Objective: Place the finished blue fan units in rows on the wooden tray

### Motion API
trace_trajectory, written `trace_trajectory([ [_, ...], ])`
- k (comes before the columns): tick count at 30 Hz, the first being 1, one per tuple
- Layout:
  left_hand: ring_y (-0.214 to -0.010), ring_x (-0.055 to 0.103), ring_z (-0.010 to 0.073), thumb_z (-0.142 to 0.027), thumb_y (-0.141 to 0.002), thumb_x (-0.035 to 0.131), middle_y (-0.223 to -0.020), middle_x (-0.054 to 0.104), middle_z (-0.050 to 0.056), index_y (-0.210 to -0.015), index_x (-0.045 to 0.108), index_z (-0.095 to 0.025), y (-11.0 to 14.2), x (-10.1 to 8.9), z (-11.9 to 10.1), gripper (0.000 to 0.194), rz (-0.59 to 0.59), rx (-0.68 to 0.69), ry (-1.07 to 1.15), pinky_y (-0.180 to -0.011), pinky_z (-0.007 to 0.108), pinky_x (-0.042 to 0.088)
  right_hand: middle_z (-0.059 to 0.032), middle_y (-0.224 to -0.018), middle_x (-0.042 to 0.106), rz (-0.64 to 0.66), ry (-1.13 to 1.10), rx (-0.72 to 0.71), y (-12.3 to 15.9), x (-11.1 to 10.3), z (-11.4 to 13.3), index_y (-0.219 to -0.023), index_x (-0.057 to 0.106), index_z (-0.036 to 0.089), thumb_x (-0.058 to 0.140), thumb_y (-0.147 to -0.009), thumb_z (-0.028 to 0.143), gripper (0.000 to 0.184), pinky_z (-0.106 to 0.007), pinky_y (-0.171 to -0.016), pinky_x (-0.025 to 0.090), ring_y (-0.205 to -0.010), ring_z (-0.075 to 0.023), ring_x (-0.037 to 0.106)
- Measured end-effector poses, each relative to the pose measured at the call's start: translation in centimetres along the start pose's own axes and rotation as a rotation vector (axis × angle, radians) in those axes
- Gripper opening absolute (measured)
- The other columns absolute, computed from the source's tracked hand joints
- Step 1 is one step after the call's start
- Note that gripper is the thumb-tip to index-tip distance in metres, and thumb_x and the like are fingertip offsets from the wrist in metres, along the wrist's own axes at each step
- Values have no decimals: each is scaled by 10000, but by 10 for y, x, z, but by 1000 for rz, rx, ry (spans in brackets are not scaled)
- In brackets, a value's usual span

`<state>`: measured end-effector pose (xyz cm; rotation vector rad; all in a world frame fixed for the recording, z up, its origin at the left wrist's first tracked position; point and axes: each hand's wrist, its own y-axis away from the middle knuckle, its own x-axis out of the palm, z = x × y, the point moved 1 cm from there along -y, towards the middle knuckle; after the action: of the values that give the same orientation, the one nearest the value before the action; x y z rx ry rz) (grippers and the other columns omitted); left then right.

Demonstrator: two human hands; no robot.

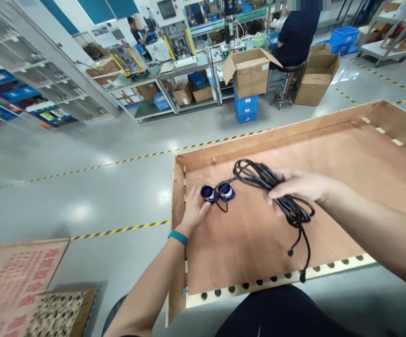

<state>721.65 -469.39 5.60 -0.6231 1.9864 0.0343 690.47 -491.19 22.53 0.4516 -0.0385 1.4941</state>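
My right hand (290, 187) is closed around a looped bundle of black cable (259, 174), held above the wooden tray (245, 248). Two loose cable ends with small dark tips dangle below the bundle. From its other end, a cable strand curls down to a pair of blue round parts near the tray's left end. My left hand (195, 208) is beside the left blue round part (208, 193), thumb and fingers apart around its near side; I cannot tell if it grips it. The right blue round part (227, 192) has a white band and sits next to it.
Low wooden walls edge the tray, with a row of holes along the near strip (259, 282). An open cardboard box (250, 75) tops stacked blue crates (247, 110). Beyond, a seated person (297, 37) works near benches. A board with red print (20, 281) lies lower left.
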Motion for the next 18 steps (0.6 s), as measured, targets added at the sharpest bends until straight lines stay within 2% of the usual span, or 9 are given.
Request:
trace_trajectory([
  [2,-1566,198,411,-636,-748,775,-1666,268,235,-1551,363,-155,1,16,-2,1023,66,34,-46,-1248,623,257,-32,-818,707,-83,-32,-68,-21,-17,15,-958,542,165,819,-767,295,361,-266,-566,605,-619,-168,696],
  [3,-1562,207,417,-578,-708,835,-1674,242,239,-1546,371,-158,-2,24,-4,1046,78,17,-49,-1245,612,280,-34,-801,704,-119,-37,-97,-34,-26,22,-944,543,165,825,-755,282,360,-274,-565,610,-618,-174,697],
  [4,-1551,254,401,-499,-738,834,-1666,263,235,-1523,406,-158,-6,30,-6,957,76,-9,-35,-1243,584,308,-36,-785,700,-157,-35,-118,-47,-35,29,-933,545,164,831,-739,261,358,-278,-562,611,-613,-177,694],
  [7,-1487,418,296,-236,-896,632,-1578,443,185,-1407,535,-156,-19,37,-8,527,38,-45,54,-1249,474,351,-36,-739,687,-293,-9,-107,-85,-61,49,-886,553,159,830,-703,186,333,-257,-519,584,-573,-159,661],
  [10,-1446,478,259,-152,-875,586,-1520,527,152,-1388,550,-170,-19,32,-4,515,56,-8,115,-1247,445,367,-47,-721,677,-404,45,-39,-118,-84,66,-835,554,156,812,-723,152,281,-254,-504,562,-551,-147,631],
  [13,-1451,473,260,-187,-883,602,-1532,522,148,-1523,403,-207,-7,25,-7,670,54,1,113,-1230,469,390,-64,-701,668,-475,136,-7,-143,-98,80,-799,560,148,798,-726,121,250,-259,-513,549,-557,-152,621],
  [16,-1562,257,342,-401,-876,708,-1654,302,234,-1629,149,-182,7,29,-29,963,-127,47,-38,-1251,576,303,-60,-670,658,-511,306,14,-167,-100,92,-796,562,147,769,-702,74,239,-257,-520,532,-584,-170,632],
  [18,-1581,102,424,-580,-791,773,-1687,142,280,-1634,155,-178,11,40,-51,1119,-253,72,-191,-1245,676,203,-56,-675,664,-503,541,17,-188,-94,100,-832,583,142,755,-707,75,223,-264,-552,533,-627,-189,656],
])
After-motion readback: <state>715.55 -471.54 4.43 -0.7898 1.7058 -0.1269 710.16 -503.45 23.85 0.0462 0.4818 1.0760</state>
